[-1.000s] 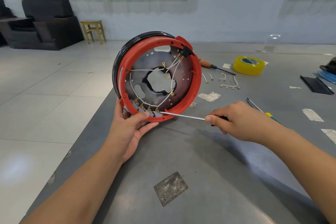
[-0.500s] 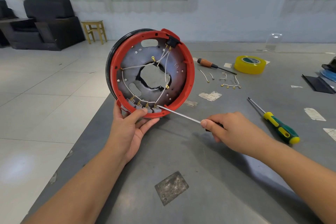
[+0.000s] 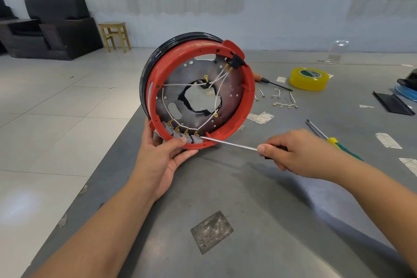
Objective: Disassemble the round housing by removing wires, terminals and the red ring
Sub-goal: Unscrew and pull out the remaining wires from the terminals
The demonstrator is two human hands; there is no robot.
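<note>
Left hand (image 3: pixel 161 160) cups the lower rim of the round housing (image 3: pixel 198 95), thumb pressed over the grey terminal blocks (image 3: pixel 181 135), fingers wrapped behind and out of sight. Housing stands on edge at the near-left border of the grey table (image 3: pixel 248 221), open face toward the camera. Red ring (image 3: pixel 247 97) seated around the front; black outer band shows only above and left of the grip.

Right hand (image 3: pixel 300 156) closed around a screwdriver (image 3: pixel 228 143); handle almost wholly hidden in the fist. Shaft runs left from that grip, tip at the rightmost block just beside the left thumb; actual contact hard to make out.

White wires (image 3: pixel 216 79) cross the plate above the left grip.

Beyond the right hand: loose wire pieces (image 3: pixel 285 104), a green-yellow screwdriver (image 3: pixel 338 142) partly covered by the wrist, yellow tape roll (image 3: pixel 309 78).
</note>
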